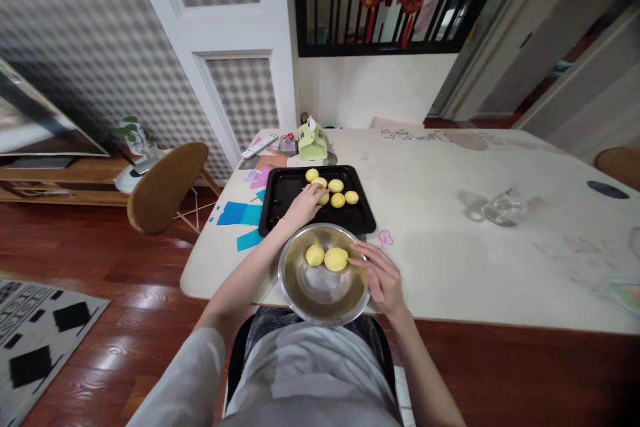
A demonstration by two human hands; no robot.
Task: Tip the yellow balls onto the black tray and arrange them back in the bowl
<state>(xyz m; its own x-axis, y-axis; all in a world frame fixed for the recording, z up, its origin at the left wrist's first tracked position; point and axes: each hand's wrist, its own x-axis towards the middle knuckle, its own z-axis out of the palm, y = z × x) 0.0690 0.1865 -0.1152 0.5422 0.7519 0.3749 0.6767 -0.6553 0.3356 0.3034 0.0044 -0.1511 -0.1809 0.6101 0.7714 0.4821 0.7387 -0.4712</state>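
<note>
home living-dining room | TV (pixel 30 121) | dining table (pixel 450 240) | wooden chair (pixel 163 187) | rug (pixel 35 333)

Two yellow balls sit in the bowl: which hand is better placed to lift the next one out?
Probably the right hand: its fingers rest at the bowl rim beside the larger yellow ball. The left hand is stretched out over the tray, touching a ball there.
</note>
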